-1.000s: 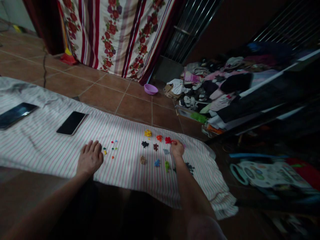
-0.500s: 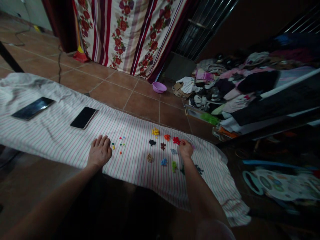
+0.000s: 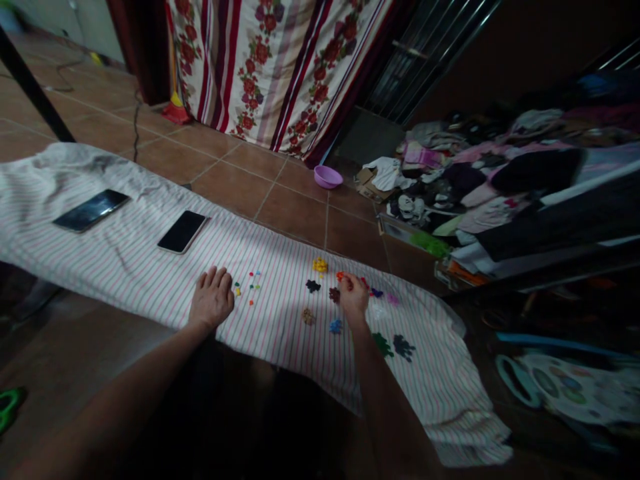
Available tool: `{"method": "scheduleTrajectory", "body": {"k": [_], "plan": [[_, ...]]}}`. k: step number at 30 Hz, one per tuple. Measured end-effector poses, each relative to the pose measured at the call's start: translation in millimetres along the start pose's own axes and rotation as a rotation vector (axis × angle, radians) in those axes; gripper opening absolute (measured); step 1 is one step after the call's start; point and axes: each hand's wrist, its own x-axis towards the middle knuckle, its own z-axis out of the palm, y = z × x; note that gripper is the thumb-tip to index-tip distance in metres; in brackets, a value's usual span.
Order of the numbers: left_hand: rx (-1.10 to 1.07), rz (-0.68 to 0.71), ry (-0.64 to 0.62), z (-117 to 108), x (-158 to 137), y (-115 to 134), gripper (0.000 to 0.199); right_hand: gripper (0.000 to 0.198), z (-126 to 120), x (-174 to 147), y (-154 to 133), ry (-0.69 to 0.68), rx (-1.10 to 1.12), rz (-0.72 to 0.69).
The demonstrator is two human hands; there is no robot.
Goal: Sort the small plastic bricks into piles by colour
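My left hand [image 3: 213, 297] lies flat on the striped cloth [image 3: 280, 307], palm down, fingers stretched. Beside its fingertips sits a loose group of tiny coloured pieces, among them an orange piece [image 3: 251, 303]. My right hand [image 3: 354, 295] is pinched over the small piles, close to the orange pile [image 3: 341, 275] and the brown pile [image 3: 334, 294]. Whatever its fingertips hold is too small to make out. Around it lie a yellow pile [image 3: 320, 265], a black pile [image 3: 313, 286], a tan pile [image 3: 308, 316], a blue pile [image 3: 335, 326] and a dark green pile [image 3: 383, 345]. My right hand partly covers the red pile.
Two dark-screened devices, a tablet [image 3: 91, 210] and a phone [image 3: 183, 232], rest on the cloth at left. Beyond the far edge stands a purple basin [image 3: 328, 177] on the tiled floor. Heaped clothes [image 3: 450, 167] fill the right background.
My right hand has moved left from the red pile toward the orange and brown ones, uncovering the purple and dark green piles. My left hand stays flat on the cloth. The view has shifted slightly.
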Motion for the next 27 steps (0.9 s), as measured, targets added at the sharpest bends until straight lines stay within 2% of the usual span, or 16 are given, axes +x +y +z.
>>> {"method": "scheduleTrajectory", "body": {"k": [9,15,20,27], "plan": [[0.012,0.001,0.004,1.3,-0.4,-1.5,0.040,0.031,46.8,-49.7,-72.6,-0.153,0.255,-0.211],[-0.055,-0.019,-0.002,-0.6,-0.1,0.1,0.040,0.027,74.0,-86.5,-111.4,-0.351,0.382,-0.283],[-0.036,-0.006,0.042,1.0,-0.3,-0.5,0.038,0.025,88.1,-103.0,-134.9,-0.456,0.345,-0.303],[-0.050,0.010,0.044,1.1,-1.1,-1.1,0.039,0.020,94.5,-106.3,-154.1,-0.460,0.222,-0.362]]}}
